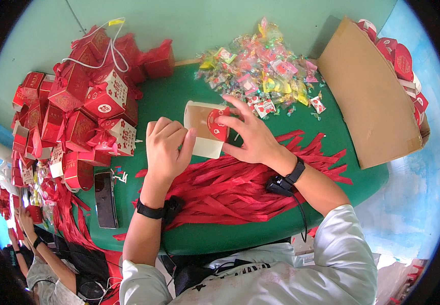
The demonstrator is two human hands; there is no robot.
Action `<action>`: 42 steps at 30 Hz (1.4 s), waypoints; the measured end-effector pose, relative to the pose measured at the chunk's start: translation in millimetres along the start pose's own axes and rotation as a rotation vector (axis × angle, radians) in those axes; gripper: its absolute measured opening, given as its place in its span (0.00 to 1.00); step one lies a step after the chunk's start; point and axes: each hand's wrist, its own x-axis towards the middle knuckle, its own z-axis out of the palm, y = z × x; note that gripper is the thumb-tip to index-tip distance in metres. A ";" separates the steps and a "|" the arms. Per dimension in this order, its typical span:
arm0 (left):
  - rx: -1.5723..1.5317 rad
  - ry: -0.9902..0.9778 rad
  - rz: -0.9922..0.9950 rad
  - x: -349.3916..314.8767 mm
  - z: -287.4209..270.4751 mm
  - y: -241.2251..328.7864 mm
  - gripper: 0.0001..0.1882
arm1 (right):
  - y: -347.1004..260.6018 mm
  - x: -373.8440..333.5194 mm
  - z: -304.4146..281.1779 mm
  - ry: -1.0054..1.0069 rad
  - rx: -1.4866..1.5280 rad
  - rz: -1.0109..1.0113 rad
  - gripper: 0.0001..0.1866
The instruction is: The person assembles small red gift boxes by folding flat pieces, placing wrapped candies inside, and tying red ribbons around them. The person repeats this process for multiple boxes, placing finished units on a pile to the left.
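Between my hands, above the red ribbons, is a small open gift box [199, 122], its plain pale inside facing up and a rounded red flap at its right. My left hand [168, 147] is closed at the box's left side, with the thumb against its edge. At the right side, my right hand [253, 134] grips the box with bent fingers spread around the red flap. A thick spread of red ribbon strips [225, 188] lies just below both hands. Beyond them is a heap of wrapped candies [271, 71].
Stacked red gift boxes [77, 112] fill the left of the green table [166, 86], with a white cable [110, 48] over them. A black phone [106, 199] lies nearby. A cardboard carton [370, 96] holding red boxes stands right. Another person's hand [25, 222] shows at lower left.
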 end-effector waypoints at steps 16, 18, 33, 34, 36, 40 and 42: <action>0.184 -0.093 0.015 8.1 -2.8 5.0 0.25 | -15.2 9.0 -9.1 -0.138 -0.047 0.010 0.36; 0.177 -0.125 -0.049 6.5 -5.0 3.4 0.32 | -17.1 12.5 -7.5 -0.130 -0.076 -0.065 0.37; 0.091 -0.312 -0.096 3.7 -4.2 5.4 0.57 | -26.6 8.8 -0.8 -0.040 0.215 0.313 0.20; 0.085 -0.306 -0.101 4.2 -3.6 5.8 0.57 | -20.4 5.9 2.1 -0.024 0.258 0.336 0.20; 0.077 -0.294 -0.119 3.7 -3.4 5.6 0.56 | -17.6 8.9 3.5 0.000 0.351 0.380 0.19; 0.057 -0.301 -0.129 7.2 -6.5 9.3 0.53 | -6.0 3.3 5.0 0.187 0.158 0.234 0.14; 0.044 -0.268 -0.120 5.7 -4.9 6.2 0.52 | -9.1 5.7 1.8 0.271 0.141 0.202 0.12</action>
